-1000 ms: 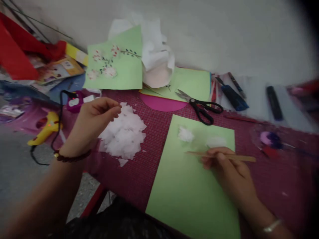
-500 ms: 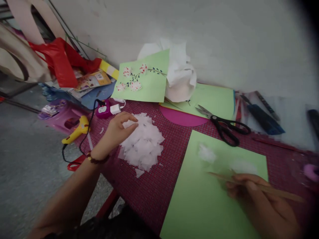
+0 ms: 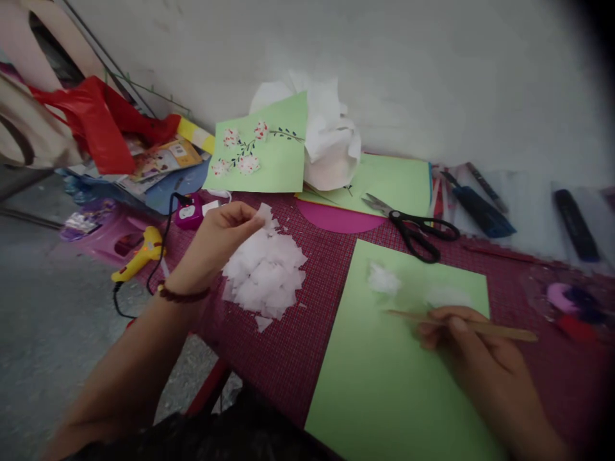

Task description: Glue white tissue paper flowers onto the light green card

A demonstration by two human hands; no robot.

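My left hand (image 3: 228, 230) pinches a small white paper piece (image 3: 264, 212) between thumb and fingers, just above the far edge of a pile of white paper pieces (image 3: 269, 269). Between the fingers of my right hand (image 3: 468, 349) lies a thin wooden stick (image 3: 504, 330), its narrow tip pointing left. That hand is over a light green sheet (image 3: 379, 371). White paper tufts sit on the upper part of the sheet, a left one (image 3: 383, 278) and a blurred right one (image 3: 449, 296) partly behind my fingers.
Black-handled scissors (image 3: 408, 224) lie beyond the sheet. A green card with paper flowers (image 3: 269, 153) leans against crumpled white paper (image 3: 334, 147). At the left are a yellow glue gun (image 3: 144, 253) and a purple power adapter (image 3: 189, 211). Markers (image 3: 576, 224) lie at the right.
My left hand has closed from loosely apart fingers into a pinch and lifted a paper piece from the pile. My right hand still holds the stick above the sheet. The view has shifted slightly right.
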